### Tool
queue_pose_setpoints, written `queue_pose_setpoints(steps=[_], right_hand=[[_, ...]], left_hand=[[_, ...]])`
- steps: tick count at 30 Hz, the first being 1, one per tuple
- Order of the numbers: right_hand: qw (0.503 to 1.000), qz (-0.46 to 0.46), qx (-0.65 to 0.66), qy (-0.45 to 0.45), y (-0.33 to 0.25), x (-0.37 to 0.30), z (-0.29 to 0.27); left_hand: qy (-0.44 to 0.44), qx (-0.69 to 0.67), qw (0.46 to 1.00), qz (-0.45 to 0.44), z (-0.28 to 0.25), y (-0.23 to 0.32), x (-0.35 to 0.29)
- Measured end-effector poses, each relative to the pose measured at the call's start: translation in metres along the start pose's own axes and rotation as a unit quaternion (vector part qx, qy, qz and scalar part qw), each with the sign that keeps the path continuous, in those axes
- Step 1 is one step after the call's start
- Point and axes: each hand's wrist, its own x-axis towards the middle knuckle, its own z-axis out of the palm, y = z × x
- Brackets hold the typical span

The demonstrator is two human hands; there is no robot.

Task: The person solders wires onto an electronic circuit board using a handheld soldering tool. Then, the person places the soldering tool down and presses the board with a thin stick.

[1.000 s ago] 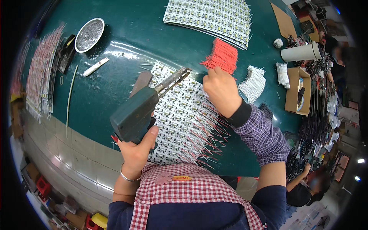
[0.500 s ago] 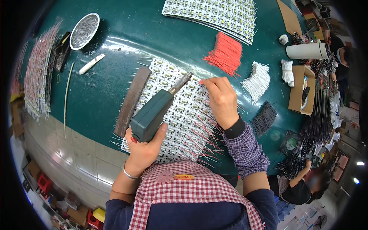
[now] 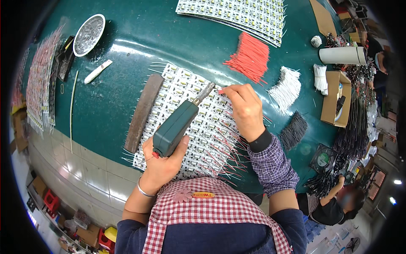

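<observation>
While the left hand (image 3: 164, 166) grips a soldering gun (image 3: 175, 127), the right hand (image 3: 246, 111) pinches wire (image 3: 220, 91). Boards (image 3: 207, 122) reach the worktop's (image 3: 95, 112) edge.

Bright overall, mostly even. Long white glare streak across green tabletop (image 3: 105, 106), left of and beyond right hand's fingers (image 3: 239, 91); softer sheen just beyond. Dark shadow right of bowl (image 3: 89, 36), far left of fingers. Pale reflections on tiled floor (image 3: 101, 178), left of and nearer than fingers. Blown out at two lights (image 3: 397, 178) far right of fingers. Fairly crisp on board sheet (image 3: 177, 91) beside fingers; soft on wired boards (image 3: 42, 84) far left. Heavily bent toward rim, black at corners.
</observation>
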Motion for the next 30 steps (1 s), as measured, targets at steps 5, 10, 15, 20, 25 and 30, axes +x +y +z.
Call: queue_pose_setpoints(steps=[5,10,15,20,25,30], right_hand=[[1.000,-0.007,0.014,-0.012,0.003,0.004,0.000],[1.000,-0.010,0.003,-0.022,0.002,0.007,-0.002],[1.000,-0.017,-0.008,-0.022,0.002,0.007,-0.002],[0.999,-0.021,-0.018,-0.025,0.000,0.008,-0.003],[0.999,-0.027,-0.023,-0.030,0.000,0.008,-0.003],[0.998,-0.025,-0.046,-0.026,-0.004,0.008,-0.002]], left_hand=[[-0.019,0.018,1.000,0.000,0.000,0.001,0.002],[-0.023,0.018,1.000,0.009,0.001,-0.006,0.002],[-0.032,0.030,0.999,0.020,0.001,-0.006,0.003],[-0.036,0.030,0.999,0.007,0.002,-0.008,0.003],[-0.033,0.030,0.999,-0.009,0.004,-0.008,0.000],[-0.056,0.072,0.995,-0.034,0.003,0.003,0.001]])
